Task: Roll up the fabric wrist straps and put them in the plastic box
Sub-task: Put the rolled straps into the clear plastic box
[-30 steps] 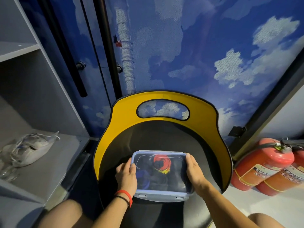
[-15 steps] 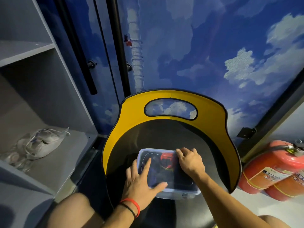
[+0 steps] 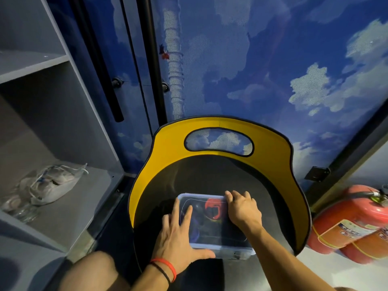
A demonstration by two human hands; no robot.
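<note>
A clear plastic box [image 3: 218, 246] with a bluish lid lies on the black seat of a chair. Through the lid I see a rolled red strap [image 3: 213, 208] and a rolled blue strap [image 3: 194, 233], with dark rolls between them. My left hand [image 3: 178, 238] lies flat on the lid's near left corner, fingers spread, thumb along the front edge. My right hand [image 3: 241, 208] presses palm-down on the far right part of the lid, fingers bent over the back edge. Neither hand holds anything.
The chair [image 3: 168, 148] has a yellow curved back with a cut-out handle. A grey shelf unit [image 3: 63, 185] at left holds a bag of white items [image 3: 52, 183]. Two red fire extinguishers [image 3: 348, 223] lie on the floor at right. My knee [image 3: 92, 271] is at the bottom left.
My hands have left the box's sides and moved onto the lid, the left onto the near left corner, the right to the far right. The view has tilted slightly.
</note>
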